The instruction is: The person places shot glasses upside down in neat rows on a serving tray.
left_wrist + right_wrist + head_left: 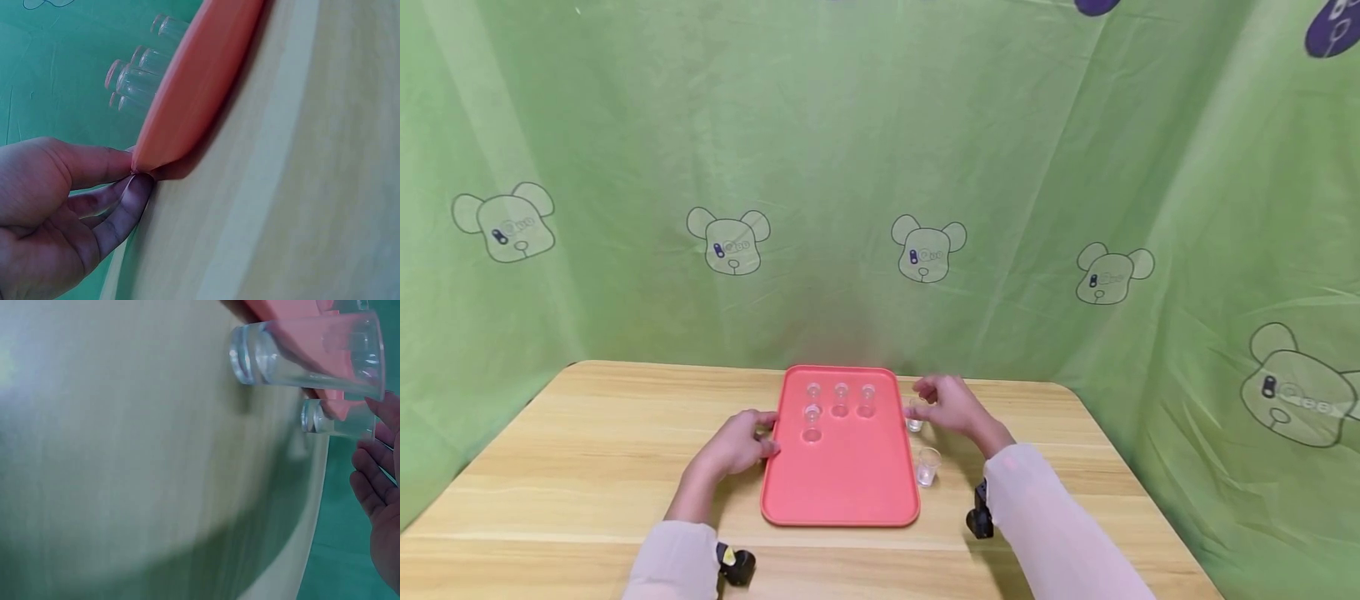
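A red tray (842,483) lies on the table, bearing several small clear cups (867,400) turned upside down near its far end. My left hand (735,440) holds the tray's left edge, with its fingertips meeting at the rim in the left wrist view. Beyond the tray's right edge, two clear cups stand upright on the table. My right hand (953,406) is at the farther cup (914,423), thumb and fingers spread near its rim; whether they touch it I cannot tell. The nearer cup (306,353) is large in the right wrist view, apart from the hand.
The wooden table (587,467) reaches back to a green curtain (835,167) printed with bear heads, which also stands along the sides. A black wrist camera (980,514) sits under the right sleeve, another camera (739,567) by the left.
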A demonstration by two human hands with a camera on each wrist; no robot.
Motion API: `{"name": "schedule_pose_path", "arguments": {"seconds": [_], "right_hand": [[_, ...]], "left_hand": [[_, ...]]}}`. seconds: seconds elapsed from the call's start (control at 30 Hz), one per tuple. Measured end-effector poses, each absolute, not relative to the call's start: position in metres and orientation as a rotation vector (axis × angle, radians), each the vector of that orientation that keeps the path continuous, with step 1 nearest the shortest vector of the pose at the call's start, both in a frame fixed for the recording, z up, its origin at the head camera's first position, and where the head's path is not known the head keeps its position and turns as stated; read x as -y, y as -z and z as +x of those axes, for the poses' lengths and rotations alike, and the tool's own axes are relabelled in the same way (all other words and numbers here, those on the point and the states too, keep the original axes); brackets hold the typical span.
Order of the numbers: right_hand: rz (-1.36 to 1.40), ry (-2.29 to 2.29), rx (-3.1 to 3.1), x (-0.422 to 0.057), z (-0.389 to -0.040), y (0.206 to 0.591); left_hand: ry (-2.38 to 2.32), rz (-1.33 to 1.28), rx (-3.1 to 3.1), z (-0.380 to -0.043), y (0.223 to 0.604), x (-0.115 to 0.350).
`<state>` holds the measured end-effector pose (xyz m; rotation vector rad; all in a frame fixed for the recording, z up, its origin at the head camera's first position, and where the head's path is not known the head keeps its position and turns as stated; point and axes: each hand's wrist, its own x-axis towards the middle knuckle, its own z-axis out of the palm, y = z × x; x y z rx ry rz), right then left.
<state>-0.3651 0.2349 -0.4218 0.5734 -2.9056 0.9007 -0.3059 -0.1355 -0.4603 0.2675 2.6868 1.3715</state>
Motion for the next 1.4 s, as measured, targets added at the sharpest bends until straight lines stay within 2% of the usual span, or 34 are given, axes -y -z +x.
{"name": "schedule_pose_path", "arguments": {"seconds": [0.87,1.4], "right_hand": [[0.532,-1.021,2.901,-0.236,-0.364,0.448],[0.383,-1.115,2.923,-0.236,-0.362,0.452]], "left_hand": [[-1.359,0.285,-2.714,-0.308,0.461,0.136],[-1.392,0.267,-2.666,-0.306,0.459,0.136]]}}
